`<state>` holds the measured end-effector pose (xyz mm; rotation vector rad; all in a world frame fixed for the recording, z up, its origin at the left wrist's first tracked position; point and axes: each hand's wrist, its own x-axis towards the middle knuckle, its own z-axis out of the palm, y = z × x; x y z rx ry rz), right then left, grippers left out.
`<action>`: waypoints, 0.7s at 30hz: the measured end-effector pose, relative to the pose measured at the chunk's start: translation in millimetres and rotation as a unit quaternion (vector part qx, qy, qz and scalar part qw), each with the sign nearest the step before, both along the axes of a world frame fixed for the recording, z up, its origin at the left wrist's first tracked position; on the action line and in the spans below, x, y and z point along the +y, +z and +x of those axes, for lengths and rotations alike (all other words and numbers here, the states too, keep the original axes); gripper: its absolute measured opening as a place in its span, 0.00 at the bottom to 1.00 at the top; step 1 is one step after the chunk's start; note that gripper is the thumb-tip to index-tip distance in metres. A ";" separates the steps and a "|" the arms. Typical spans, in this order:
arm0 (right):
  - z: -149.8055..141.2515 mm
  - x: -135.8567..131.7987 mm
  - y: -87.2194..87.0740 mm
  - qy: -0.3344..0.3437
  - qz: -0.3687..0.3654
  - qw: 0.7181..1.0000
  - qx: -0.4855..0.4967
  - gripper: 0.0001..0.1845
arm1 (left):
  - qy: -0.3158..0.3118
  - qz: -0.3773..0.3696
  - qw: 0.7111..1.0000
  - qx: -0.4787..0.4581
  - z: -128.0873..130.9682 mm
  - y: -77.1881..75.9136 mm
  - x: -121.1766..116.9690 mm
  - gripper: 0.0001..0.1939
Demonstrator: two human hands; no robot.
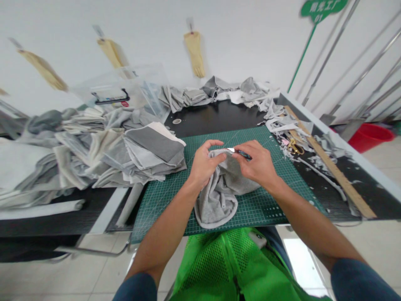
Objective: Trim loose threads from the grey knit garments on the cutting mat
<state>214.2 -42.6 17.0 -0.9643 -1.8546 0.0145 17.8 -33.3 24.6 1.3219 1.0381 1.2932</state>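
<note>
Cloth: grey, bunched [217,198], on the green mat [163,205]; upper edge raised between our hands, lower part slumped in a loop toward us.
Left hand: thumb and fingers pinched on the cloth's upper edge [205,163].
Right hand: closed round the dark handle of a small blade [244,154], tip at that same edge [255,163]. Exact tool type: can't tell.
Hands: near each other, blade tip in the gap.
Feel: we'd call the cloth light, soft, floppy; not slippery, not fragile, but likely to stretch or fold if pulled.
Grip: best by the thick rim, taut, our left fingertips off the blade's line.
Near edge: loop lies close to the mat's front edge; we'd guess it could drag over.
Left side: stacked cloths [153,146] overlap the mat's corner, so elbow room looks tight.
Right side: mat surface shows out to the scraps [275,113], scissors [295,146] and wood strip [332,167].
Far side: black tabletop [216,117] past the mat, tape roll [177,121] on it.
</note>
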 end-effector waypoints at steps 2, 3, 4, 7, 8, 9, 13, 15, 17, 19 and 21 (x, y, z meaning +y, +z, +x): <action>0.0 0.3 -0.7 -0.002 0.001 1.000 0.004 0.06 | 0.004 0.006 1.000 0.010 1.3 0.4 -0.3 0.23; 0.0 0.4 -0.9 -0.003 0.001 1.000 0.006 0.06 | 0.005 0.008 1.000 0.015 1.7 0.5 -0.5 0.23; 0.0 0.3 -0.9 -0.003 0.001 1.000 0.008 0.06 | 0.006 0.010 1.000 0.018 1.9 0.6 -0.5 0.23; 0.2 -0.3 0.1 -0.004 -0.001 1.000 0.011 0.07 | 0.007 0.017 1.000 0.023 1.5 0.4 -0.1 0.23; 0.3 -0.6 0.7 -0.008 -0.003 1.000 0.011 0.07 | 0.008 0.019 0.999 0.024 1.1 0.2 0.1 0.23; 0.5 -0.9 1.2 -0.012 -0.006 1.000 0.010 0.07 | 0.009 0.021 0.999 0.026 0.6 0.0 0.2 0.23; 0.9 -1.3 2.2 -0.017 -0.019 1.000 -0.001 0.07 | 0.012 0.024 0.999 0.032 -0.4 -1.0 -0.1 0.23; 0.9 -1.2 2.1 -0.015 -0.023 1.000 -0.003 0.07 | 0.009 0.025 0.999 0.033 -0.1 -0.8 -1.1 0.23; 0.6 -1.3 2.0 -0.013 -0.024 1.000 -0.003 0.07 | 0.004 0.024 0.999 0.029 0.5 0.1 -2.4 0.23; 0.2 -1.6 2.2 -0.011 -0.026 1.000 -0.001 0.07 | 0.001 0.020 1.000 0.024 1.2 1.8 -3.8 0.23; -0.2 -2.1 2.6 -0.012 -0.033 0.999 0.004 0.07 | 0.003 0.012 1.000 0.020 1.8 3.5 -4.8 0.23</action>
